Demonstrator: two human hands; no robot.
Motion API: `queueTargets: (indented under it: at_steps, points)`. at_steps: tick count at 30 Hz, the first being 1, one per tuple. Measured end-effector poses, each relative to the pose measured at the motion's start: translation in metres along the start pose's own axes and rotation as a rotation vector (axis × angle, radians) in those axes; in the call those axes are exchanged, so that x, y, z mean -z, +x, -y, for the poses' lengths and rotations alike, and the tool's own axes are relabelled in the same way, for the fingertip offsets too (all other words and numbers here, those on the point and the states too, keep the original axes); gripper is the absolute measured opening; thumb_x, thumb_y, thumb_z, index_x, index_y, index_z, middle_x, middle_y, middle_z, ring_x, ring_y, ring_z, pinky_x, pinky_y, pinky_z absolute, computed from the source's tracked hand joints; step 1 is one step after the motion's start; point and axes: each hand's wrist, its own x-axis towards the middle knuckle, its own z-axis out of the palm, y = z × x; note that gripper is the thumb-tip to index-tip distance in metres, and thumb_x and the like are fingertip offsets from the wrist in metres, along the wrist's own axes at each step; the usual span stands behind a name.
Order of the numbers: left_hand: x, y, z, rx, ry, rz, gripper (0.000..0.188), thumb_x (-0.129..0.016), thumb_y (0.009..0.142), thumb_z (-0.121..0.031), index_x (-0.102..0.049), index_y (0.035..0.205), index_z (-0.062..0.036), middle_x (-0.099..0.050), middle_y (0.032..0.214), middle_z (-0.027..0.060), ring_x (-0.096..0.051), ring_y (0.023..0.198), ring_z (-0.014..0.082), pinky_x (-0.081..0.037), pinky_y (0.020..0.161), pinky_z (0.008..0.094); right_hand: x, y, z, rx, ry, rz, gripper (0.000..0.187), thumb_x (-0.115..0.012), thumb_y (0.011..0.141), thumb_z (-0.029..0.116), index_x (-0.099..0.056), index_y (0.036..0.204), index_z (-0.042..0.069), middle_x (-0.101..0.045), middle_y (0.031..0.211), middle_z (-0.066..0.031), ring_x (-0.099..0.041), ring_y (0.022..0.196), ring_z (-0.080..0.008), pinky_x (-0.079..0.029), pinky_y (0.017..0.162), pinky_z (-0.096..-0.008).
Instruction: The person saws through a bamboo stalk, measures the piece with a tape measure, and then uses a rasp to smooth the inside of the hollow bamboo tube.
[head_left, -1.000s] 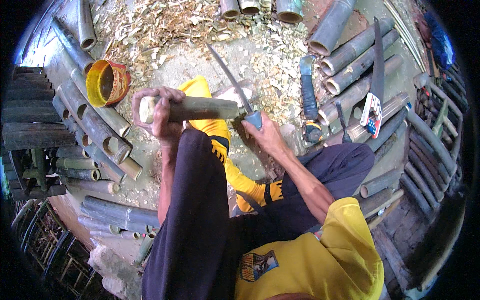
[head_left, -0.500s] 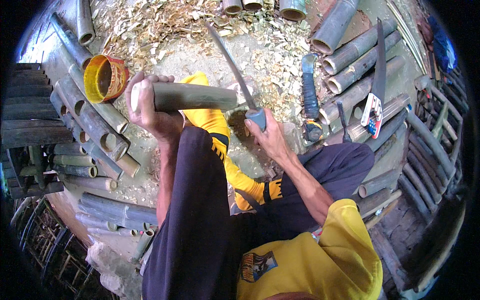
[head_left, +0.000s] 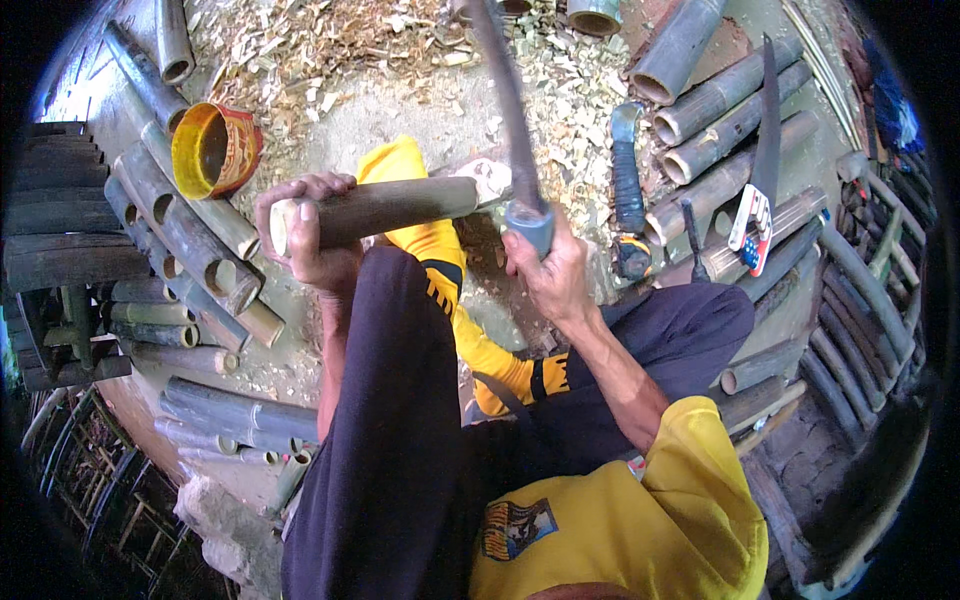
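My left hand (head_left: 318,235) is closed round the near-left end of a bamboo piece (head_left: 405,207), with the thumb along its pale cut end. The piece lies roughly level above my yellow-socked foot (head_left: 405,165), its far end pointing right. In my right hand (head_left: 553,270) is a machete (head_left: 508,100), gripped by its grey handle just right of the bamboo's far end. Its dark blade points up and away, slightly blurred, and does not touch the bamboo. A pale, chipped patch (head_left: 487,180) shows at the bamboo's right end.
Wood chips (head_left: 350,50) cover the ground ahead. A yellow-red tin (head_left: 215,150) stands left among bamboo tubes (head_left: 180,220) with holes. On the right lie a black-wrapped tool (head_left: 628,180), a tape measure (head_left: 633,257), a chisel (head_left: 693,240), a handsaw (head_left: 765,150) and more bamboo tubes (head_left: 730,105).
The machete has swung more upright, its blade lifting and shifting right. My right hand has turned and moved slightly right. The bamboo's right end has tipped up a little.
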Motion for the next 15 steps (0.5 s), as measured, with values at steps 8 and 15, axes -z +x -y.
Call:
queueTargets:
  at_steps: [8,15]
  points:
    - [0.009,0.005,0.000,-0.016,-0.044,0.301,0.034,-0.054,0.067,-0.020,-0.047,0.092,0.0016,-0.048,0.076,0.0164,-0.050,0.075,0.0283,-0.045,0.073,0.0452,-0.005,0.028,-0.040,-0.178,-0.151,0.207,0.040,-0.062,0.084,0.032,-0.051,0.099,-0.003,-0.063,0.076,-0.0196,-0.065,0.069,-0.0294,-0.050,0.059,-0.0380]
    - [0.006,0.016,-0.015,0.020,0.240,0.378,0.041,-0.058,0.059,-0.026,-0.051,0.087,0.0035,-0.047,0.079,0.0134,-0.051,0.076,0.0246,-0.045,0.074,0.0386,-0.001,0.002,-0.018,0.065,-0.015,0.085,0.038,-0.064,0.083,0.029,-0.051,0.096,-0.005,-0.063,0.075,-0.0207,-0.065,0.069,-0.0295,-0.049,0.058,-0.0381]
